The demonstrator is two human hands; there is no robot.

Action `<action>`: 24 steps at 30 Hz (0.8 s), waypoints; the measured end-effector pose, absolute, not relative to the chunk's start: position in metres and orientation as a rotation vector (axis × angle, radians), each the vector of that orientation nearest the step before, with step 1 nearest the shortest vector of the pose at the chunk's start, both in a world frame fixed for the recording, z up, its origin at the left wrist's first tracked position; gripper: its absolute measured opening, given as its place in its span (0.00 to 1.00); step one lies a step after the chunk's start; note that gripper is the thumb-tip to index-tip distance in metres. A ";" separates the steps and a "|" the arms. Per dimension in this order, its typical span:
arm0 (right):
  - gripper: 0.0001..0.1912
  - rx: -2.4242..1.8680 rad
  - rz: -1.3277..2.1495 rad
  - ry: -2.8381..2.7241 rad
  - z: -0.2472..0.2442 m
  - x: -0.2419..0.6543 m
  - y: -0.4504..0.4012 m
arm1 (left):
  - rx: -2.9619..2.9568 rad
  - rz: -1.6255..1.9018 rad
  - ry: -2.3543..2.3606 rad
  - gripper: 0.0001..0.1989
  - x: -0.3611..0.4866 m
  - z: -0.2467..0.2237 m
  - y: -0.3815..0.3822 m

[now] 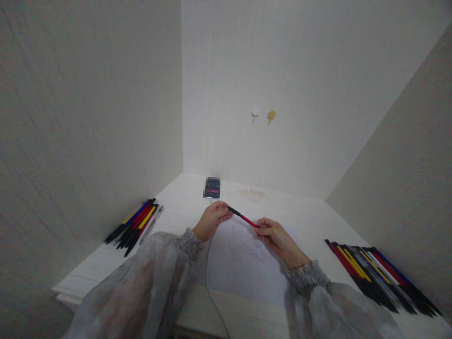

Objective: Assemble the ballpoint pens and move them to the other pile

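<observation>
A pen with a red barrel and a black end [248, 220] is held up between my two hands, slanting down to the right. The fingertips of my left hand [214, 218] pinch its black end. At the red end, my right hand [273, 234] closes thumb and fingers round the barrel; that tip is hidden by the fingers. Below the pen lies a sheet of paper [243, 278] with scribbled lines near its middle.
On the left lies a loose pile of coloured pens [137, 223]. A row of several more pens [374, 275] lies at the right. A dark, partly pixelated phone-like device [212, 187] is at the back. A pale cable [209, 282] runs forward. Two hooks [271, 115] are on the wall.
</observation>
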State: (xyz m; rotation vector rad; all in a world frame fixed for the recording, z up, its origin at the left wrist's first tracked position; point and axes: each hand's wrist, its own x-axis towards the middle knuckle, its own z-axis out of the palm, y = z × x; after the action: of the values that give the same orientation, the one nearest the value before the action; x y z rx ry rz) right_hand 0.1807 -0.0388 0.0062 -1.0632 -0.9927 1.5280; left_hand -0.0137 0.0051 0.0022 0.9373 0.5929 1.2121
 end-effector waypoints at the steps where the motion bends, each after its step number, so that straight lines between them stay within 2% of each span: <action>1: 0.11 -1.054 1.537 -0.980 0.007 0.180 -0.039 | 0.938 1.209 0.584 0.12 -0.014 0.003 0.005; 4: 0.08 -1.038 1.572 -0.975 0.009 0.178 -0.040 | 0.955 1.172 0.567 0.19 -0.013 0.005 0.003; 8: 0.07 -1.046 1.619 -1.096 0.009 0.177 -0.043 | 0.963 1.169 0.581 0.13 -0.013 0.005 0.003; 12: 0.11 -1.071 1.668 -1.225 0.010 0.175 -0.046 | 0.943 1.160 0.594 0.09 -0.015 0.003 0.005; 17: 0.10 -1.198 1.364 -1.267 0.008 0.173 -0.042 | 0.906 1.161 0.664 0.09 -0.014 0.001 0.006; 20: 0.11 -1.183 1.325 -1.238 0.008 0.173 -0.042 | 0.896 1.183 0.673 0.11 -0.013 0.001 0.005; 24: 0.19 -1.205 1.533 -1.272 0.009 0.171 -0.046 | 0.942 1.158 0.627 0.12 -0.013 0.002 0.004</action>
State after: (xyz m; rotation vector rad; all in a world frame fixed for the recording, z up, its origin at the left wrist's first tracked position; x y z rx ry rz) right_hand 0.1715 -0.0464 0.0090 -1.2050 -1.2725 1.5332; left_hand -0.0126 0.0040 0.0019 0.9424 0.6268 1.1578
